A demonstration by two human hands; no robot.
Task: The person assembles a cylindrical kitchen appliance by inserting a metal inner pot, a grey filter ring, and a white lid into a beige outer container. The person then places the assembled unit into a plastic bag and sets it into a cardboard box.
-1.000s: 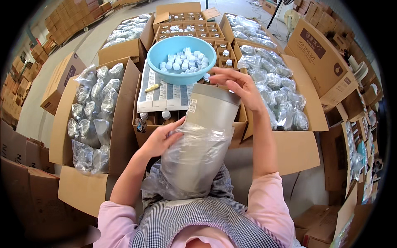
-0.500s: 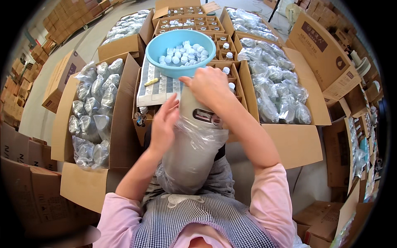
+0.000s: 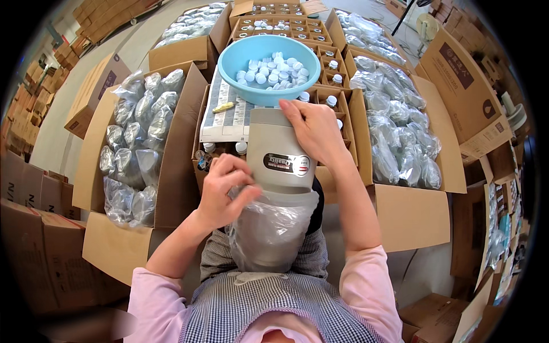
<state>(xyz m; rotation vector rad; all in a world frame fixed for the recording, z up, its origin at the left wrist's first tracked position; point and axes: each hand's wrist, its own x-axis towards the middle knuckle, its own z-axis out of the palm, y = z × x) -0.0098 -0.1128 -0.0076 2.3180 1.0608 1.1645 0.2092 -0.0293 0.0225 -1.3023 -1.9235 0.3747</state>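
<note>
A grey, smooth, tapering casing (image 3: 274, 134) with a dark oval label stands tilted between my arms. Its lower part sits in a clear plastic bag (image 3: 269, 228) that bunches around it above my lap. My right hand (image 3: 317, 128) grips the casing by its upper right rim, thumb on the near side; its other fingers are partly hidden behind. Beside the casing's lower left side is my left hand (image 3: 226, 188), its fingers bent but apart, close to the bag's gathered upper edge. Whether it touches the bag is hard to tell.
Beyond the casing, a blue basin (image 3: 226, 80) of white caps rests on divided cartons of bottles (image 3: 331, 102). A printed sheet (image 3: 229, 123) bears a small yellowish item (image 3: 223, 107). Cartons of bagged silvery pieces flank me on the left (image 3: 134, 134) and right (image 3: 394, 123).
The casing now shows more of its grey surface above the bag, whose edge sits lower. My right hand has moved right along the rim; my left hand has dropped slightly.
</note>
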